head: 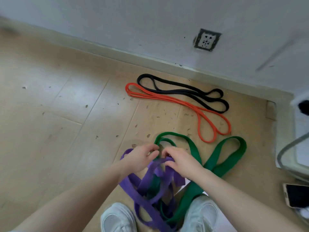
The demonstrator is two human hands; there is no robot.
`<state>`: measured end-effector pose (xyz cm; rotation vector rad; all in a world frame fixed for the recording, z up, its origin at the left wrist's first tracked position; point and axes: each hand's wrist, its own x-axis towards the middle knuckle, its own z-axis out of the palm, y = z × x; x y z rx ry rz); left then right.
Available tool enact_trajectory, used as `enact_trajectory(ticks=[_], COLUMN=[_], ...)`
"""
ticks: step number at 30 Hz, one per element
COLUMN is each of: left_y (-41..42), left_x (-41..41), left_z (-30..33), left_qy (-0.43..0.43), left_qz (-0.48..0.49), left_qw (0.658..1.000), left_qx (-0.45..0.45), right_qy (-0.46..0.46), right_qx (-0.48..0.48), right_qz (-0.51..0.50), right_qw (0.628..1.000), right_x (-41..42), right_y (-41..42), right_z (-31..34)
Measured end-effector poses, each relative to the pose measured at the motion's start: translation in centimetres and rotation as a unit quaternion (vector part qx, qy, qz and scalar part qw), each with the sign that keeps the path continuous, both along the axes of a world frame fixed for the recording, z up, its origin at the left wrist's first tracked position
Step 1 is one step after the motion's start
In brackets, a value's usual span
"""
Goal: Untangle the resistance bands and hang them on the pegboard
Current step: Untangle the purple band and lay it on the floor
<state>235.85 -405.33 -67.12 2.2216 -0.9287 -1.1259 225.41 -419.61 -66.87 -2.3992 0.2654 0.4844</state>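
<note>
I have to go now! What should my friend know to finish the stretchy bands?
Left hand and right hand both grip the knot where the purple band and green band tangle, above the shoes.
Done: black band and orange band lie separate on the floor by the wall.
Left: free purple from green, then hang all four. No pegboard in view.

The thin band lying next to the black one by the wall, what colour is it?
Orange band; head view.

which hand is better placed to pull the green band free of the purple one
Right, probably. The right hand sits directly over the wide green resistance band, whose loops spread to that side. The left hand is over the wide purple resistance band.
</note>
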Motion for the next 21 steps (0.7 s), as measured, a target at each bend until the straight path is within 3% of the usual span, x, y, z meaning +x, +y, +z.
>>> enact_trajectory(ticks=[3, 9, 12, 16, 18, 21], left_y=[0.1, 1.9, 3.6, 6.9, 8.2, 9.4], left_x=[-2.4, -5.7, -7.7, -9.3, -9.9, -10.4], left_z=[5.3, 17.3, 23.5, 29.4, 31.2, 33.1], left_qy=[0.125, 0.098, 0.045, 0.008, -0.062, -0.215], left_qz=[-0.023, 0.069, 0.118, 0.205, 0.239, 0.252], left_qw=[0.99, 0.961, 0.934, 0.886, 0.883, 0.883], left_qx=[-0.06, -0.25, -0.335, -0.415, -0.399, -0.332], right_qy=[-0.09, -0.243, -0.324, -0.431, -0.46, -0.488], right_qx=[0.094, 0.163, 0.217, 0.336, 0.396, 0.42], right_qz=[-0.167, -0.236, -0.237, -0.254, -0.25, -0.225], right_qw=[0.977, 0.927, 0.89, 0.798, 0.755, 0.732], right_x=[-1.5, -4.9, -7.0, -9.5, -10.4, -11.4], right_y=[-0.3, 1.3, 3.3, 5.1, 5.8, 6.7], right_z=[7.4, 23.4, 29.5, 36.3, 39.5, 43.7])
